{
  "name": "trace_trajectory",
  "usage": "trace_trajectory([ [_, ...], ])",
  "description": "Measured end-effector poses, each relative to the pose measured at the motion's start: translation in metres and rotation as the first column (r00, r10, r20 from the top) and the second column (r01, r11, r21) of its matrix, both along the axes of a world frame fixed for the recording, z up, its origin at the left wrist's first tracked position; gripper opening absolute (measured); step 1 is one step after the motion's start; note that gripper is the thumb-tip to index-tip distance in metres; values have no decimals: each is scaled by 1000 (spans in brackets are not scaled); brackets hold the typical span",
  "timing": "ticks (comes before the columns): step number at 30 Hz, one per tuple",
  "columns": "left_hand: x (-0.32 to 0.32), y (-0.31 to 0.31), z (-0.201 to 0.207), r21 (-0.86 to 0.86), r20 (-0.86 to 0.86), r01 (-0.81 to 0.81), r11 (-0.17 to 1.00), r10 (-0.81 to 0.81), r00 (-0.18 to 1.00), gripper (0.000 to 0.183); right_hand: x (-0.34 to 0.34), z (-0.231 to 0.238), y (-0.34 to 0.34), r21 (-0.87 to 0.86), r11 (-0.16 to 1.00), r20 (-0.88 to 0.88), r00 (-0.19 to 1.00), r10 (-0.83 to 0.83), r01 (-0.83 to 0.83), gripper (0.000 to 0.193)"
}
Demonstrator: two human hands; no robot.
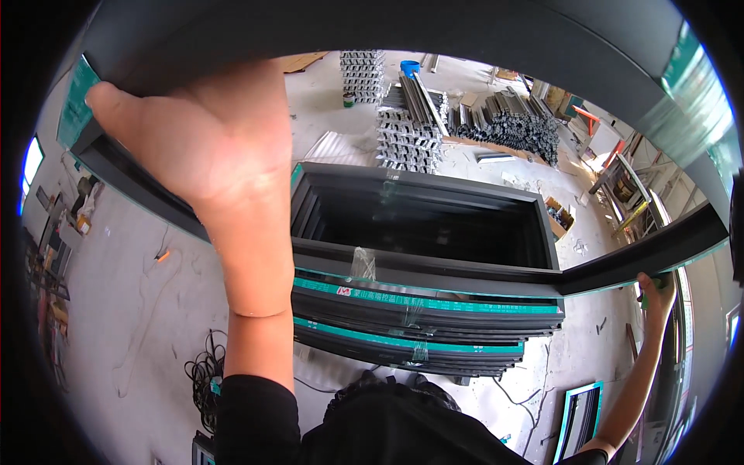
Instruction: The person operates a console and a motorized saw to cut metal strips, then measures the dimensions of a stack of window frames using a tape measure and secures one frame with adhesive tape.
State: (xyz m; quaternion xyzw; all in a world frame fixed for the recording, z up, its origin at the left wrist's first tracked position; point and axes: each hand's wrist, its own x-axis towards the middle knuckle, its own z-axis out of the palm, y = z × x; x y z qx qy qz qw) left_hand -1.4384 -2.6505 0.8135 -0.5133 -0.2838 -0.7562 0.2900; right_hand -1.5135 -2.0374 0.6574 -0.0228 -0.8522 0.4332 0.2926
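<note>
A large dark window frame (403, 29) is raised close in front of me, its near bar crossing the top of the view. My left hand (205, 132) is pressed palm-on against this bar, thumb to the left; the fingers go out of sight behind it. At the far right my right hand (657, 293) grips the lower edge of a dark bar (647, 252) of the frame, beside a bit of green. Below stands a stack of similar black frames (426, 353) with teal protective strips, the top one (457, 186) showing its deep rectangular opening.
Bundles of metal profiles (504, 120) and stacked silvery pieces (407, 139) lie beyond the stack, near a blue bucket (409, 68). Coiled black cable (205, 376) lies at lower left. A small teal-edged frame (580, 418) is at lower right. An open carton (558, 217) sits right of the stack.
</note>
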Motion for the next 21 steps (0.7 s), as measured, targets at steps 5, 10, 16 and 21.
trace_trajectory([
  [5,-11,-14,-1,-77,108,111,991,-103,989,54,-7,4,-1,26,999,-19,999,39,-38,73],
  [10,-16,-20,10,143,329,156,977,-196,924,54,-29,22,0,15,996,-251,964,87,-86,72],
  [16,-35,0,16,199,457,-148,969,42,888,73,-45,40,-9,-28,987,-288,947,142,-157,67],
  [21,-28,-2,11,121,487,-192,974,110,866,77,-46,34,-10,1,989,-305,942,140,-146,71],
])
